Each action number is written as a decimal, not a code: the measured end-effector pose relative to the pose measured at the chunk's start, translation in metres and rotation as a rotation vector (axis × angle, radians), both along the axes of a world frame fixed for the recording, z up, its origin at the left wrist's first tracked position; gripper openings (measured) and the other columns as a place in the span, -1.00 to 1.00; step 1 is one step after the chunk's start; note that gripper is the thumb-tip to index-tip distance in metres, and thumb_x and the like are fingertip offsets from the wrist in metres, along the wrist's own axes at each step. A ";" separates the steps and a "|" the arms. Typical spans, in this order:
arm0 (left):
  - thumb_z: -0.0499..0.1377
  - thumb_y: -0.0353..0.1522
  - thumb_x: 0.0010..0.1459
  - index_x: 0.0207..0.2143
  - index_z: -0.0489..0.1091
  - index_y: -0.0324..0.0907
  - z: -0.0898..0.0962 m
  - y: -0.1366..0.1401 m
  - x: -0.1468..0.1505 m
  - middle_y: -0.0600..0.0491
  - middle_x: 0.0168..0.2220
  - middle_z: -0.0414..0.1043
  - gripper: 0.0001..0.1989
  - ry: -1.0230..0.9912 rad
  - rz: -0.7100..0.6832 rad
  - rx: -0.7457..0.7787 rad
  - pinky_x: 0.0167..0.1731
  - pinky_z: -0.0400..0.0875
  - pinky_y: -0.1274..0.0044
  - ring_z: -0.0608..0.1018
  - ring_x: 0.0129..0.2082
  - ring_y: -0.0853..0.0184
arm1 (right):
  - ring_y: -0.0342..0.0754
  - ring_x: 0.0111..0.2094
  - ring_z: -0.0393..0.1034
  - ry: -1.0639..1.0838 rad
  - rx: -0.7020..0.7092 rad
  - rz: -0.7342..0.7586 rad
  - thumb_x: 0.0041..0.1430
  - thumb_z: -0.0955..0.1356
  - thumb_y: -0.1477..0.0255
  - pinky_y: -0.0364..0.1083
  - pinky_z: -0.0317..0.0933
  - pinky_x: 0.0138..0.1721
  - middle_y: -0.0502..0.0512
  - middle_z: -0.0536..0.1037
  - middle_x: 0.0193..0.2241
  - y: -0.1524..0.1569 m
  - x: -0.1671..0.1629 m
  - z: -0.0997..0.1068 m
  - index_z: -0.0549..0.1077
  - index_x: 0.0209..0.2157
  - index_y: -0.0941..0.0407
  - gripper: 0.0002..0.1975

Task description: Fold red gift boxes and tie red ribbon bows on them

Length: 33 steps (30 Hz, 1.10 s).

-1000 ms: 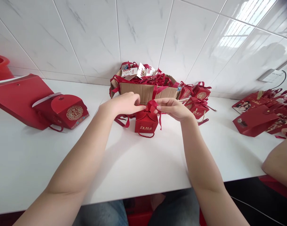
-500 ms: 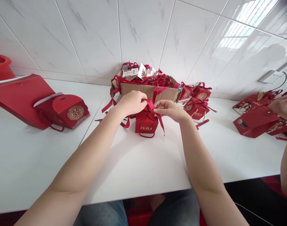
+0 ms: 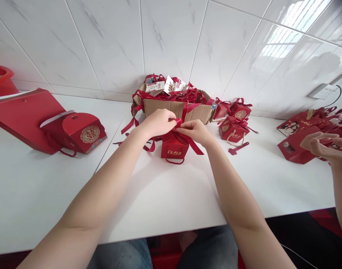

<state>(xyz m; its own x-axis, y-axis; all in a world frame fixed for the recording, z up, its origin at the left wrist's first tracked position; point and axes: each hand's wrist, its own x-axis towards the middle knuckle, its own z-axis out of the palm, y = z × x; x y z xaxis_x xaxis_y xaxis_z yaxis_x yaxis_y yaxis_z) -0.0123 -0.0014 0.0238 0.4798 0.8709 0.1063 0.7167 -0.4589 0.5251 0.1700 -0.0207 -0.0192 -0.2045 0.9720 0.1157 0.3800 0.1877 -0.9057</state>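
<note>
A small red gift box [image 3: 175, 149] with gold lettering and a red cord handle stands upright on the white table in front of me. Red ribbon [image 3: 194, 145] lies over its top, with one tail sticking out to the right. My left hand [image 3: 163, 121] pinches a loop of the ribbon above the box. From the other side, my right hand [image 3: 195, 130] has its thumb and fingertips closed on the ribbon close to the loop. The knot area is partly covered by my fingers.
Behind the box, a cardboard carton [image 3: 179, 108] holds red ribbons and white tags. Ribboned boxes [image 3: 234, 129] stand to its right. A larger red box [image 3: 81, 132] sits left. At far right, another person's hand [image 3: 324, 147] hovers by red boxes [image 3: 294, 144].
My right hand has moved slightly left and closed its fingers on the ribbon. The ribbon tail now points further right. The other person's hand has come lower and further left.
</note>
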 end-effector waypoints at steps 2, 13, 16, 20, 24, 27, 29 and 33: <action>0.11 -0.25 0.07 -0.35 0.43 -0.13 0.002 0.003 -0.005 0.06 -0.44 0.48 -0.83 0.008 -0.027 -0.029 -0.58 0.19 0.52 0.43 -0.54 0.37 | -0.16 -0.47 0.33 0.000 0.007 -0.010 0.03 0.41 0.28 -0.16 0.19 -0.45 0.03 0.56 -0.48 0.002 0.000 -0.002 0.60 -0.40 0.17 -0.77; 0.19 -0.25 0.10 -0.38 0.47 -0.19 -0.003 0.001 0.004 0.01 -0.36 0.55 -0.81 -0.125 0.040 0.078 -0.44 0.32 0.52 0.50 -0.43 0.35 | -0.10 -0.33 0.40 -0.044 0.103 -0.022 0.05 0.42 0.30 -0.12 0.30 -0.33 0.11 0.56 -0.26 0.003 0.002 -0.004 0.60 -0.34 0.15 -0.79; 0.23 -0.27 0.07 -0.40 0.48 -0.21 -0.005 0.003 0.003 0.00 -0.38 0.55 -0.83 -0.168 0.047 0.092 -0.39 0.36 0.52 0.50 -0.43 0.36 | -0.10 -0.38 0.42 0.012 0.031 -0.010 0.05 0.43 0.32 -0.12 0.32 -0.36 0.10 0.58 -0.35 0.003 0.002 -0.005 0.59 -0.31 0.15 -0.80; 0.22 -0.30 0.07 -0.41 0.49 -0.20 -0.006 0.004 0.003 0.00 -0.40 0.56 -0.85 -0.193 0.063 0.099 -0.38 0.36 0.52 0.51 -0.44 0.36 | -0.13 -0.40 0.44 0.122 -0.049 0.014 0.03 0.43 0.41 -0.15 0.35 -0.35 0.08 0.59 -0.40 0.002 0.001 -0.005 0.56 -0.31 0.17 -0.84; 0.22 -0.34 0.05 -0.42 0.49 -0.20 -0.008 0.006 0.004 0.02 -0.42 0.55 -0.89 -0.221 0.059 0.118 -0.41 0.35 0.53 0.50 -0.45 0.37 | -0.22 -0.47 0.39 0.242 -0.114 0.045 -0.04 0.45 0.50 -0.24 0.23 -0.50 0.05 0.59 -0.38 0.005 0.003 -0.005 0.52 -0.29 0.16 -0.80; 0.23 -0.34 0.05 -0.42 0.49 -0.20 -0.009 0.007 0.004 0.02 -0.43 0.54 -0.89 -0.224 0.056 0.127 -0.41 0.34 0.53 0.50 -0.46 0.37 | -0.33 -0.65 0.13 0.246 -0.145 0.061 -0.07 0.46 0.49 -0.26 -0.07 -0.67 -0.06 0.47 -0.56 0.007 0.005 -0.005 0.53 -0.26 0.17 -0.76; 0.23 -0.33 0.04 -0.43 0.48 -0.21 -0.009 0.006 0.004 0.02 -0.44 0.54 -0.89 -0.231 0.052 0.122 -0.42 0.34 0.52 0.50 -0.46 0.37 | -0.34 -0.69 -0.03 0.244 -0.140 0.053 -0.01 0.45 0.40 -0.23 -0.18 -0.69 -0.14 0.30 -0.68 0.007 0.005 -0.004 0.55 -0.26 0.19 -0.76; 0.23 -0.36 0.03 -0.43 0.48 -0.20 -0.008 0.005 0.006 0.02 -0.42 0.54 -0.92 -0.245 0.052 0.104 -0.41 0.35 0.52 0.50 -0.46 0.37 | -0.34 -0.66 -0.07 0.207 -0.091 -0.039 0.01 0.46 0.28 -0.21 -0.17 -0.66 -0.11 0.31 -0.66 0.004 0.000 -0.004 0.59 -0.27 0.22 -0.69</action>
